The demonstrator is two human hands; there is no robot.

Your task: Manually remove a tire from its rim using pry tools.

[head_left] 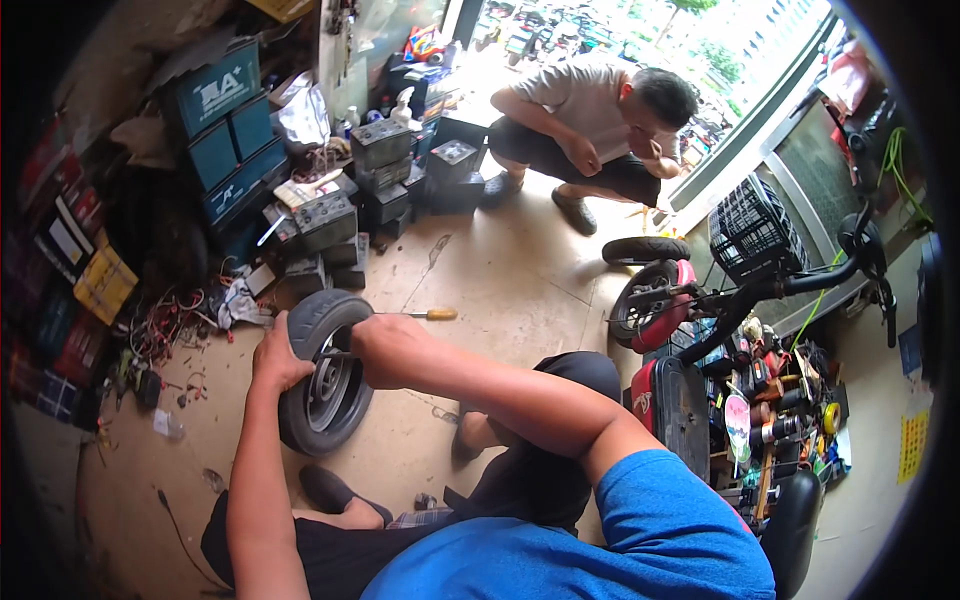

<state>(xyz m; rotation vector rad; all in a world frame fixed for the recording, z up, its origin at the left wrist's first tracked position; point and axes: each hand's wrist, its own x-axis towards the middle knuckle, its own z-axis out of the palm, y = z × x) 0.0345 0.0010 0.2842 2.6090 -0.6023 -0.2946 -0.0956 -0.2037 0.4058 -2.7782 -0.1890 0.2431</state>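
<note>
A small black wheel [325,420] with a silver rim stands upright on the floor in front of me. My left hand [280,352] grips its tyre on the left side, fingers curled round the tread. My right hand [385,348] is closed round a metal tool [338,355], apparently a lever, which reaches to the inner edge of the tyre at the rim. My fist covers most of that tool. Just beyond the wheel a tool with a wooden handle [441,314] and a metal shaft lies on the floor.
Stacked batteries [380,150], teal boxes [225,110] and tangled wires [190,325] fill the left. Another person [560,100] squats by the open doorway. A loose tyre [640,250] and a red-black scooter [740,300] with a crate [755,225] are at right, beside piled tools [770,400].
</note>
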